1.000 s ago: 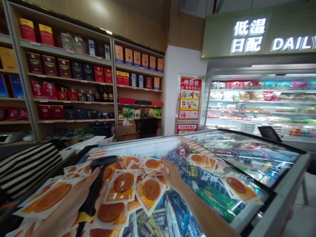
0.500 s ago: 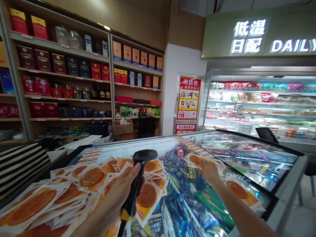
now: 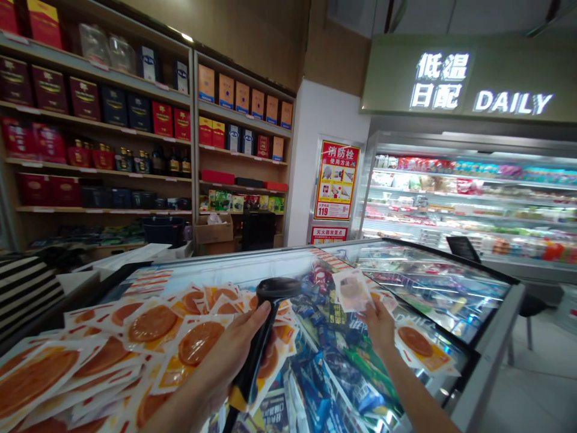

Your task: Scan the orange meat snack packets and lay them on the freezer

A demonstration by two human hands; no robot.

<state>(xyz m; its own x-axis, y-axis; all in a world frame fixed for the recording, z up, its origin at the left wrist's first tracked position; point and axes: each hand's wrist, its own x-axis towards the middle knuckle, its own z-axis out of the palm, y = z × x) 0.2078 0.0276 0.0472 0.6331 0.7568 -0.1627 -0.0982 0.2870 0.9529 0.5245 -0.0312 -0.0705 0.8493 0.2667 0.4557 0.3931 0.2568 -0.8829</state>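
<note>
My left hand (image 3: pixel 229 355) is wrapped round the handle of a black barcode scanner (image 3: pixel 261 337) with yellow trim low on its grip. Under and beside it lies a heap of flat food packets (image 3: pixel 153 322), each with a round orange-brown piece behind clear film. My right hand (image 3: pixel 378 322) pinches one such flat food packet (image 3: pixel 353 290) by its lower right corner, its pale back facing me. Another food packet (image 3: pixel 417 341) rests on the glass lid by my right forearm; one more lies partly behind my fingers.
A chest freezer (image 3: pixel 498 325) with sliding glass lids holds blue and green bagged goods (image 3: pixel 324 385). Behind stand shelves (image 3: pixel 103 171) of boxes and bottles. A lit refrigerated display (image 3: pixel 451 204) runs along the right. A black-and-white striped cloth (image 3: pixel 27 294) sits at the left edge.
My right hand has lifted a packet off the lid area and tipped it up, so its pale back shows. The view has swung slightly right; my left hand still holds the scanner.
</note>
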